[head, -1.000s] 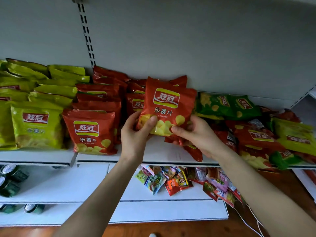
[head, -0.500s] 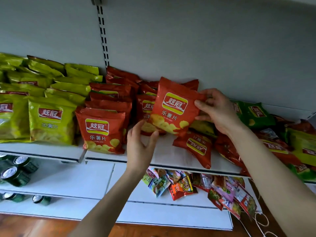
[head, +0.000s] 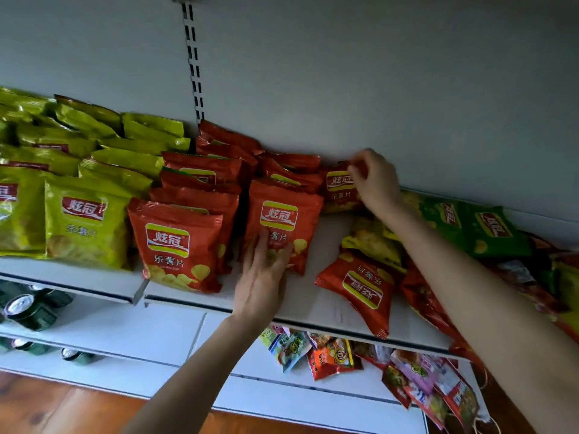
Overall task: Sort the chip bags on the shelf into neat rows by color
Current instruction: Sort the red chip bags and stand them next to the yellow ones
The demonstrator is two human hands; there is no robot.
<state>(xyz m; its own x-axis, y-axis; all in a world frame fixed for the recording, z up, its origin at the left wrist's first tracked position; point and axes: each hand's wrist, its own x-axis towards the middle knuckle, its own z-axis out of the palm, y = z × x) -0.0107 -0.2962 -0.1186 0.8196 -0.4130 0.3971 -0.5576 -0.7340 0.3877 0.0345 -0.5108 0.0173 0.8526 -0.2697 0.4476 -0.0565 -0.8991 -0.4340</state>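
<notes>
White metal shelf [head: 313, 296]: yellow-green foil chip bags [head: 84, 220] in rows at left, red foil chip bags [head: 178, 245] upright mid-shelf, dark green foil chip bags [head: 488, 230] jumbled at right.

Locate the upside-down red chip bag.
Head view, right of centre: the upside-down red bag lies at the front edge of the shelf, right of the left hand, in front of a yellow bag.
</notes>
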